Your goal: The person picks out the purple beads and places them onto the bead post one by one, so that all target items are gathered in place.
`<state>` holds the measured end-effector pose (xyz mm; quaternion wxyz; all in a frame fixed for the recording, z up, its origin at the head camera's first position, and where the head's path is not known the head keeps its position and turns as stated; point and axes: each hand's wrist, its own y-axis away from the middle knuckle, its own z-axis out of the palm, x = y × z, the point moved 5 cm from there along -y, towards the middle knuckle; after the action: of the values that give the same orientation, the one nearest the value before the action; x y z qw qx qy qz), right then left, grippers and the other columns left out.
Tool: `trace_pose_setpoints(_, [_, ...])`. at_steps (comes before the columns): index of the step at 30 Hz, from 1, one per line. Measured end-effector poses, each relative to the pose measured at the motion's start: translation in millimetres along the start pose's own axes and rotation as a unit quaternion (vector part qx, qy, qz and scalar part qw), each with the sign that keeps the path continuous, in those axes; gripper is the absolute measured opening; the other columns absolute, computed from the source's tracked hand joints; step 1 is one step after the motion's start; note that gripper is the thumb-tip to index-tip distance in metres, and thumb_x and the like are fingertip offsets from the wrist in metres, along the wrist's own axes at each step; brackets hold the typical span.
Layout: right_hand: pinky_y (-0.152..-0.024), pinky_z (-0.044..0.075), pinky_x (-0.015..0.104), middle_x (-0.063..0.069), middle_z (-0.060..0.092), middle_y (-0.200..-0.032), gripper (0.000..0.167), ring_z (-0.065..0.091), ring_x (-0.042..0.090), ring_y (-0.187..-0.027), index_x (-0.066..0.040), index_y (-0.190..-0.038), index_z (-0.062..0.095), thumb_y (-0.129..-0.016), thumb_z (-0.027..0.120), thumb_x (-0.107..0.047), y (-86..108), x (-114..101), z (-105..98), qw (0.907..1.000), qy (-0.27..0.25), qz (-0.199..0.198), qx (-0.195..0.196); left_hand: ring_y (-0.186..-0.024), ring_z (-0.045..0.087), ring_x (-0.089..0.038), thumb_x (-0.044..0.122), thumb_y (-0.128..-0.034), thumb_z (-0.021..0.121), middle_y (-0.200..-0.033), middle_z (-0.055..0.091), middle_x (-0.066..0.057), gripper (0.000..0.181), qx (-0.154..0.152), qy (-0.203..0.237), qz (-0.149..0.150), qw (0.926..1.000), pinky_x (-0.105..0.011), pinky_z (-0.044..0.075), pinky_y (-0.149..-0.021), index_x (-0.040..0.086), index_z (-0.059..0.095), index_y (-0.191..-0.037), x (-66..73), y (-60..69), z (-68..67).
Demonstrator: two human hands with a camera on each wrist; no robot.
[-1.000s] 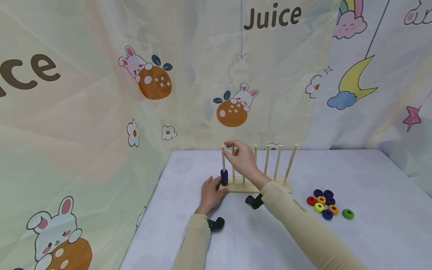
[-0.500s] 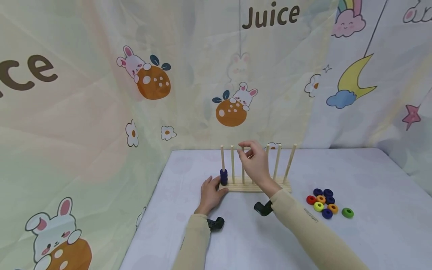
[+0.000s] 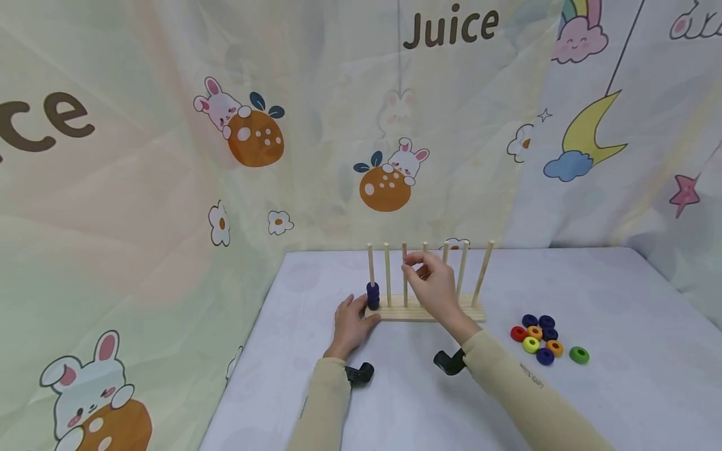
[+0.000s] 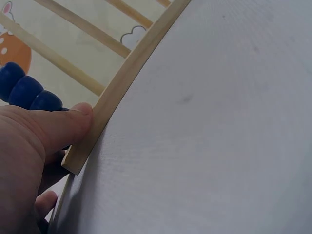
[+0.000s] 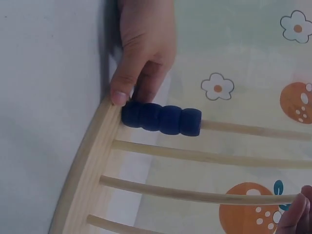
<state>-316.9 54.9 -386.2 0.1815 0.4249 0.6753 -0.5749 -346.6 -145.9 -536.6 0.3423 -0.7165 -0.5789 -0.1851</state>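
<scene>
A wooden peg stand (image 3: pixel 395 313) with several upright pegs stands on the table. Several dark blue rings (image 5: pixel 161 118) are stacked at the bottom of its leftmost peg. My left hand (image 3: pixel 351 324) grips the left end of the base; in the left wrist view the thumb lies on the base's front edge beside the blue rings. My right hand (image 3: pixel 437 285) is at the upper part of the third peg (image 3: pixel 405 288), thumb and forefinger pinching it just below its top. In the right wrist view only the right fingertips (image 5: pixel 295 212) show, at that peg's end.
Loose rings lie right of the stand: several dark blue ones (image 3: pixel 545 356), a red ring (image 3: pixel 518 334), orange rings (image 3: pixel 555 348), a yellow ring (image 3: pixel 531 344) and a green ring (image 3: pixel 579 355). Behind the table (image 3: pixel 395 401) hangs a printed cloth (image 3: pixel 316 125).
My right hand has moved right from the top of the leftmost peg to the third peg, then a little lower. My left hand has stayed on the base.
</scene>
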Motion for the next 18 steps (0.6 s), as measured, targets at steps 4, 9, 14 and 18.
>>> trace_pose_setpoints(4, [-0.055,0.049,0.019,0.003,0.069,-0.088,0.010,0.058,0.012,-0.062,-0.006,-0.098,0.070,-0.087,0.071,-0.006,12.9,10,1,0.9997,0.004,0.021,-0.011,-0.139,0.034,-0.039,0.030,-0.0850,0.075,-0.133,0.062,-0.008,0.058,-0.001,0.004,-0.008,1.0000,-0.057,0.018,-0.116,0.009,0.058,-0.136,0.8,0.4,-0.4])
trace_pose_setpoints(9, [-0.054,0.047,0.018,0.004,0.069,-0.085,0.011,0.057,0.012,-0.062,-0.004,-0.097,0.071,-0.086,0.072,-0.004,26.1,23,0,0.9990,0.002,0.041,-0.014,-0.139,0.035,-0.038,0.030,-0.0847,0.075,-0.132,0.062,-0.007,0.058,0.000,0.005,-0.009,0.9999,-0.056,0.017,-0.116,0.008,0.058,-0.135,0.8,0.8,-0.8])
trace_pose_setpoints(14, [-0.053,0.046,0.019,0.004,0.069,-0.087,0.009,0.056,0.013,-0.062,-0.005,-0.096,0.071,-0.087,0.071,-0.007,37.6,31,-2,0.9976,0.002,0.065,-0.022,-0.139,0.034,-0.038,0.028,-0.0849,0.075,-0.132,0.062,-0.008,0.057,-0.001,0.010,-0.013,0.9999,-0.055,0.017,-0.116,0.008,0.058,-0.135,0.4,1.1,-0.4])
trace_pose_setpoints(18, [-0.050,0.045,0.019,0.004,0.069,-0.087,0.009,0.056,0.012,-0.061,-0.006,-0.096,0.071,-0.087,0.072,-0.008,47.6,39,-5,0.9957,0.008,0.088,-0.026,-0.140,0.033,-0.038,0.028,-0.0852,0.075,-0.133,0.062,-0.008,0.057,-0.002,0.012,-0.015,0.9998,-0.056,0.017,-0.116,0.007,0.058,-0.136,1.1,0.8,-0.5])
